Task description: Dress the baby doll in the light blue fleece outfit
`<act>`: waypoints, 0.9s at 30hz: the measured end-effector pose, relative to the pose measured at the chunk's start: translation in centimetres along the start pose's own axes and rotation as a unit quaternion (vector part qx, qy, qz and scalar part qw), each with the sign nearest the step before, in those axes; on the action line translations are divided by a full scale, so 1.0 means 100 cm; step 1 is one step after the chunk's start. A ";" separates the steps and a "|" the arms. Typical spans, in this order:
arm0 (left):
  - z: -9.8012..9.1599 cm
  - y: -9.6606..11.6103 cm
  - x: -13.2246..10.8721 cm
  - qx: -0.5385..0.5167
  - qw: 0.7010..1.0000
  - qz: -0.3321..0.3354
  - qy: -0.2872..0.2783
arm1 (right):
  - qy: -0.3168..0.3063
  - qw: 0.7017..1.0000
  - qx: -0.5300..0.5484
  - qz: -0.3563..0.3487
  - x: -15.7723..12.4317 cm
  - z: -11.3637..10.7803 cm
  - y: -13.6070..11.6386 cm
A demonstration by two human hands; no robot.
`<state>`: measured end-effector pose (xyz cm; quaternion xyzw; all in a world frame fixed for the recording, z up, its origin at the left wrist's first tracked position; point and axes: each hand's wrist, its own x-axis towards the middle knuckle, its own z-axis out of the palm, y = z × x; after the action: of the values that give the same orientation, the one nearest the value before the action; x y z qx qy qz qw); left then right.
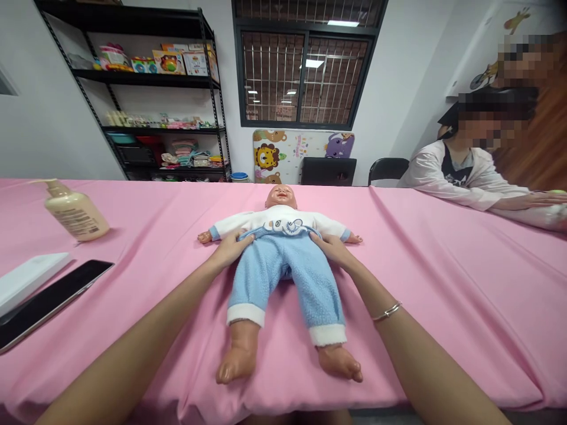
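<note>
A baby doll (282,196) lies on its back on the pink tablecloth (155,295), feet toward me and arms spread. It wears a white top (280,216) with an animal face on the front and light blue pants (283,254) with white cuffs. At the waistband's left side, my left hand (231,247) pinches the blue fabric between thumb and fingers. On the opposite side, my right hand (331,247) grips the waistband the same way; a bracelet circles that wrist. The fingertips under the fabric are partly hidden.
To the left stand a pump bottle (75,212), a black phone (57,301) and a white flat box (31,280). Another person (465,159) leans on the table at the right. A black shelf (146,77) with toys and folded cloths is behind, beside a black chair (387,168).
</note>
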<state>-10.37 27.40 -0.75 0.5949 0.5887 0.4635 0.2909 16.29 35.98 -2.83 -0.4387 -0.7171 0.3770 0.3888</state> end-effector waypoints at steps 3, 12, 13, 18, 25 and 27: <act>-0.005 0.005 -0.003 -0.032 0.997 -0.027 -0.064 | -0.087 0.990 0.104 0.035 -0.006 -0.004 -0.005; -0.004 0.003 -0.011 -0.263 0.956 -0.085 -0.102 | -0.190 0.913 0.340 0.122 -0.014 -0.008 -0.010; -0.003 0.004 -0.012 -0.279 0.951 -0.084 -0.107 | -0.186 0.914 0.339 0.118 -0.015 -0.007 -0.009; -0.001 0.004 -0.015 -0.319 0.936 -0.095 -0.110 | -0.130 0.916 0.366 0.103 -0.017 0.002 -0.010; 0.004 0.003 -0.013 -0.329 0.937 -0.095 -0.071 | -0.089 0.911 0.388 0.109 -0.017 0.015 -0.020; 0.007 0.005 -0.013 -0.316 0.942 -0.080 -0.084 | -0.098 0.918 0.370 0.107 -0.016 0.018 -0.021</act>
<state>-9.39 26.23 -0.90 0.4603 0.4309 0.5495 0.5482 14.53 33.47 -2.09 -0.2983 -0.5098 0.6959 0.4086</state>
